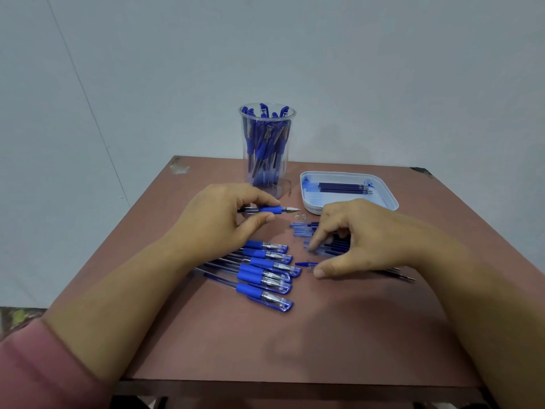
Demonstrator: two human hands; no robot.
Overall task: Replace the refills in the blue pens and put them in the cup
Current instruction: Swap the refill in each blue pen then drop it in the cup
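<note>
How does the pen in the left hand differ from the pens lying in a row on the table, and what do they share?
The held pen is uncapped, its metal tip bare; the row pens wear caps. The held pen is pinched by the left hand; the row pens lie on the table. Both have clear barrels and blue sleeves.

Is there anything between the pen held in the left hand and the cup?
Nothing visible. The left hand holds the pen just in front of the cup; the white tray lies to its right.
</note>
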